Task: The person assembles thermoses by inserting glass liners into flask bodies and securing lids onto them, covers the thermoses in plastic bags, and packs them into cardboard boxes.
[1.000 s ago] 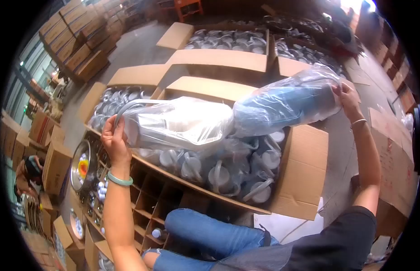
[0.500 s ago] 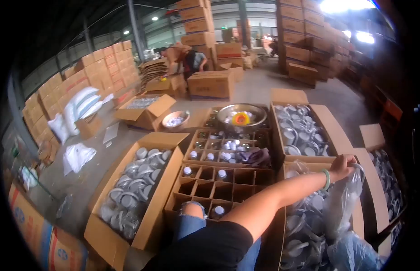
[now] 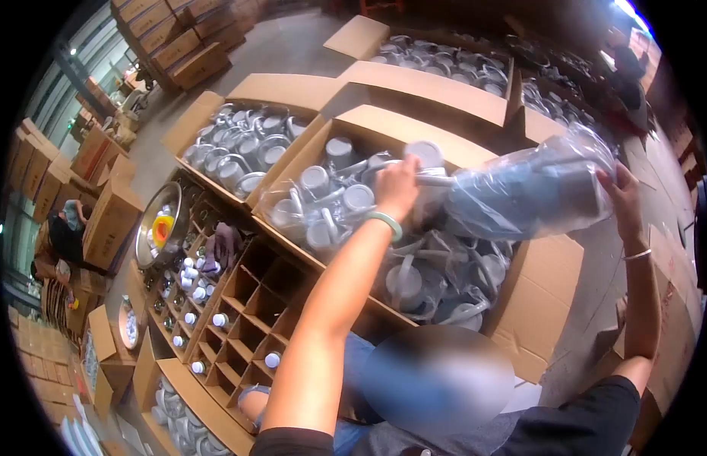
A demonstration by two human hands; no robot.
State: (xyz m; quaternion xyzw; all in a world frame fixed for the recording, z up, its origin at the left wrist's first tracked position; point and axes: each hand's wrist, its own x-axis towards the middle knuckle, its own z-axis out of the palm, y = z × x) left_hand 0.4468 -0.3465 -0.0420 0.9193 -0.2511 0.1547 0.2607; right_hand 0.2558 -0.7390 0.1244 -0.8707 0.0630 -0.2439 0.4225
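Note:
A bluish, cylinder-shaped container in a clear plastic bag stretches between my two hands above an open carton. My left hand is closed at its left end, around a grey handle beside a round grey lid. My right hand pinches the plastic at the other end. Whether lid and container are one piece I cannot tell. Below, the carton holds several grey-lidded pieces with curved handles, some wrapped in clear plastic.
More cartons of grey-lidded pieces stand beyond, one with a raised flap. To the left are a divided carton with white-capped bottles, a dark cloth and a metal bowl. Another person bends among boxes at far left.
My view has swung right. My left hand has come back over the carton to the grey handle. My right hand is now in view, holding the bag's far end, and the bag lies more level.

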